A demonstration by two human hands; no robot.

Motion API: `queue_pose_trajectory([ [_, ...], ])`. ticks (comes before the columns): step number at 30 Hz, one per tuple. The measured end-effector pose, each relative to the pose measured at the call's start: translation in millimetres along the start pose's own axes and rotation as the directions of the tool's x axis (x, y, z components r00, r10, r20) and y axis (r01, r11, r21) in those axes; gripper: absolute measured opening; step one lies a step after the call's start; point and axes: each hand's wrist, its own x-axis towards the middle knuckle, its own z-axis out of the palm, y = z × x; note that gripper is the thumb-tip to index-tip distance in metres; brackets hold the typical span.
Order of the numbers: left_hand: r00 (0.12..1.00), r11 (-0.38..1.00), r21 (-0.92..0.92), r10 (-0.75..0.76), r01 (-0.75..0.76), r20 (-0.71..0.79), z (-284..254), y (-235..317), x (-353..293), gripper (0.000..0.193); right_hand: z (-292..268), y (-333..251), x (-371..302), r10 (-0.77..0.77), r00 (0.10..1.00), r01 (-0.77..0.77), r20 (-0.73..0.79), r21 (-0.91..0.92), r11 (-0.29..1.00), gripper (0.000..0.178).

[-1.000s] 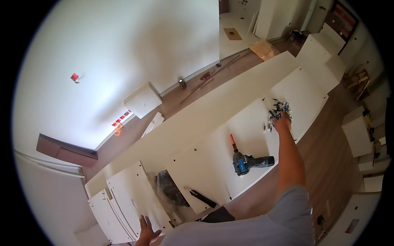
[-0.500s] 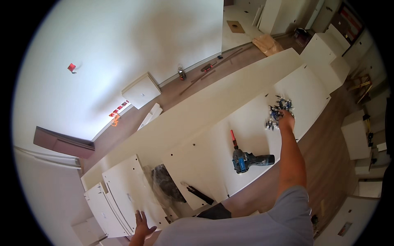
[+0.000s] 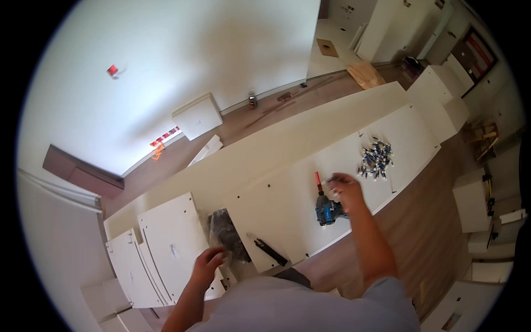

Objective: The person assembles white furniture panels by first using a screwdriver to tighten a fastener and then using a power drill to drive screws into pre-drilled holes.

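Note:
My right hand [image 3: 347, 191] hovers above the white panel [image 3: 293, 202], its fingers curled in around something small and pale that is too blurred to name. Under it lies a blue and black cordless drill [image 3: 326, 211] with a red-tipped bit; my hand and wrist hide part of its handle. A pile of small blue, white and metal fasteners [image 3: 376, 158] is spread farther right on the panel. My left hand [image 3: 208, 264] is lifted over the near left boards, fingers loosely bent and apart, with nothing seen in them. Between the hands rests a black-handled utility knife [image 3: 270, 252].
White boards [image 3: 171, 243] are stacked at the left, next to a dark plastic-wrapped bundle [image 3: 229, 235]. A long cream panel [image 3: 260, 152] runs behind the white one. Along the wall are a white box-like panel stack [image 3: 198, 117] and a bottle [image 3: 253, 100]. White cabinets [image 3: 437, 94] stand far right.
My right hand has left the fastener pile and come leftward to above the drill. My left hand has risen off the white board and moved right. The view has shifted slightly.

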Motion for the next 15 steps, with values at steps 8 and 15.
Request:
queue_pose_trajectory([
  [8,0.826,0.487,-0.683,-0.17,0.545,0.537,96.9,26.0,82.6,0.06,195.6,53.9,-144.9,-0.05,0.751,0.553,0.658,-0.586,0.592,0.033],
  [15,0.801,0.302,-0.797,0.144,0.524,0.581,91.0,-49.0,87.2,0.04,188.9,21.3,-176.1,-0.245,0.473,0.867,0.846,-0.397,0.302,0.033],
])
